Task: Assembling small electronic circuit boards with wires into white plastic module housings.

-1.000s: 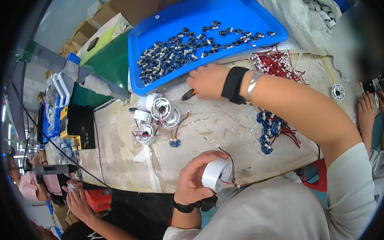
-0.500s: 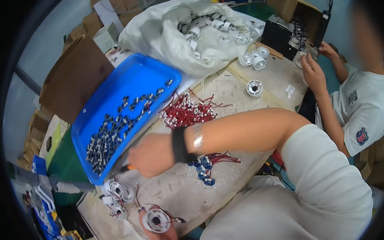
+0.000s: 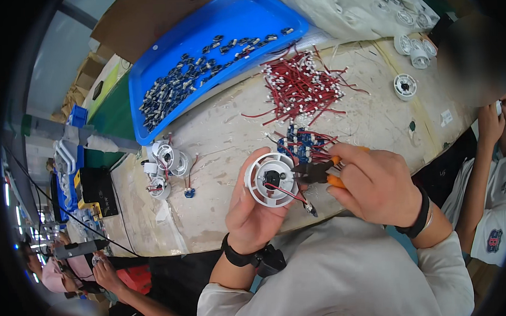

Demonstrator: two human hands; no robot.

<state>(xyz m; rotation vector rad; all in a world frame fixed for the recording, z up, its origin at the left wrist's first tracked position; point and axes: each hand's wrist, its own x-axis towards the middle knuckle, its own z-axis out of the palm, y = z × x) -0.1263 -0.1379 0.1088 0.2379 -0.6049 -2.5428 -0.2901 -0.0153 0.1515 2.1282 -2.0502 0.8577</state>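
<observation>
Now cradling a white plastic cup point(image 3: 288, 186) over the near part of the table point(image 3: 221, 123), with the left hand point(image 3: 252, 220) curled around its side and bottom and the open face turned up toward the view. Showing a black piece inside, plus red and dark wires point(image 3: 288, 196) trailing over the lower right of the rim. Gripping orange-handled pliers point(image 3: 316, 173) in the right hand point(image 3: 372, 183), closed around the handles, with the nose at the right of the rim (touching it or only in front, cannot tell). Facing, just beyond, a pile of blue boards point(image 3: 301, 140), then a heap of red wires point(image 3: 302, 88) with white ends. Looking down also on a blue tray point(image 3: 231, 16) of more small boards at the back, and on a cluster of white cups point(image 3: 167, 156) near its front left corner.
</observation>
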